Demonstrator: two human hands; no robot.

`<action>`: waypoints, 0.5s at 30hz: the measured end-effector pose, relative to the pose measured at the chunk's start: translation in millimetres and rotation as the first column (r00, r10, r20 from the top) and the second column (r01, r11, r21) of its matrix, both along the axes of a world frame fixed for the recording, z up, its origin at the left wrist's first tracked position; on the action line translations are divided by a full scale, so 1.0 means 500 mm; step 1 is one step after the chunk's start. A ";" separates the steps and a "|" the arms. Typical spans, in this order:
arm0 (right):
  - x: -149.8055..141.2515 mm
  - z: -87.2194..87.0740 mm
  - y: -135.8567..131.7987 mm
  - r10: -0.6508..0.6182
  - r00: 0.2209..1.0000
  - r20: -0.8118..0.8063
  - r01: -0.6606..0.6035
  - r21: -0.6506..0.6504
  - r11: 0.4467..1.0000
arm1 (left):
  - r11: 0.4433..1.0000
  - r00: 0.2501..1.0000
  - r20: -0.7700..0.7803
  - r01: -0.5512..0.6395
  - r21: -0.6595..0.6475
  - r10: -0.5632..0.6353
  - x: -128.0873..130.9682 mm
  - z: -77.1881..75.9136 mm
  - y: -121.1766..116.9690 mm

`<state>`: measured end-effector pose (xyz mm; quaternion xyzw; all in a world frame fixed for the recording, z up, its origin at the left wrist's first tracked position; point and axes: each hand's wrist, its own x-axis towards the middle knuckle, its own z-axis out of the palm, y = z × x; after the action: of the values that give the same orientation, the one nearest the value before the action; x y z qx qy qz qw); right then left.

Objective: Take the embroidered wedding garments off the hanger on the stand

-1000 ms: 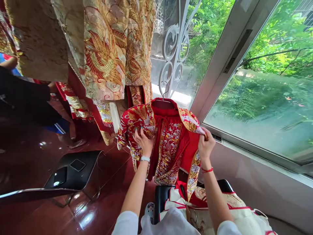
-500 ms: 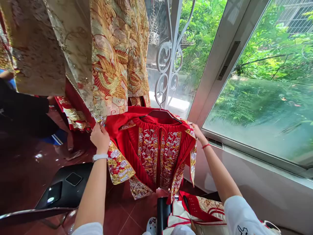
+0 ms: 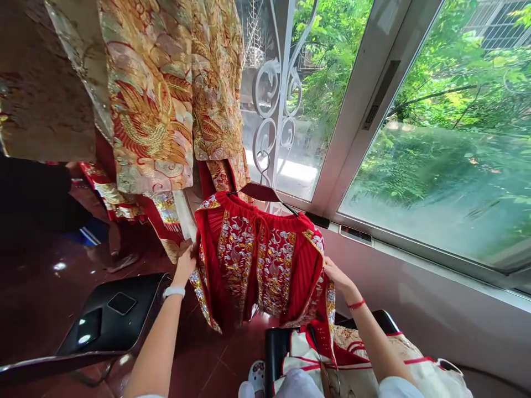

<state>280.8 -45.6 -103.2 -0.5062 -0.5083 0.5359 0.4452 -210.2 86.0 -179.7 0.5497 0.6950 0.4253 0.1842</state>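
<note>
A red jacket with gold and silver embroidery [image 3: 257, 260] hangs on a dark hanger [image 3: 265, 190] in front of the window. My left hand [image 3: 185, 264] grips the jacket's left front edge, at about waist height. My right hand [image 3: 335, 273] holds the right front edge, so the jacket is spread open between the two. Its lower hem falls towards a black chair [image 3: 274, 342] below.
Gold and red embroidered garments [image 3: 166, 94] hang at the upper left. A black chair [image 3: 112, 315] stands on the red tiled floor at the left. More folded cloth [image 3: 373, 359] lies on the chair at the bottom right. A person in dark clothes [image 3: 37, 193] is at the far left.
Both hands slid down from the jacket's shoulders to its lower front edges. The jacket went from half folded to spread open on the hanger.
</note>
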 end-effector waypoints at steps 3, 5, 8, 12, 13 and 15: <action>-0.007 0.018 -0.062 -0.088 0.995 -0.053 0.087 -0.009 0.996 | 0.990 0.966 0.216 0.143 0.009 -0.141 0.026 -0.012 -0.029; -0.017 0.037 -0.101 -0.157 0.984 -0.082 0.156 -0.018 0.988 | 0.968 0.907 0.340 0.244 0.061 -0.249 0.062 -0.001 -0.034; -0.033 0.069 -0.154 -0.262 0.957 -0.124 0.251 -0.097 0.963 | 0.962 0.835 0.478 0.248 0.118 -0.274 0.132 0.027 -0.026; -0.019 0.105 -0.232 -0.387 0.915 -0.118 0.367 -0.159 0.917 | 0.994 0.890 0.447 0.047 0.102 -0.088 0.184 0.041 -0.016; -0.007 0.114 -0.256 -0.442 0.892 -0.093 0.425 -0.159 0.891 | 0.994 0.896 0.439 0.022 0.103 -0.065 0.181 0.040 -0.018; 0.025 0.138 -0.312 -0.593 0.804 -0.033 0.583 -0.152 0.798 | 0.994 0.901 0.432 -0.010 0.110 -0.039 0.160 0.036 -0.027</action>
<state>293.2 -201.8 -34.1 -0.6463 -0.2709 0.4237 0.5739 -130.1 72.7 -161.8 0.4559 0.6081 0.5728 0.3070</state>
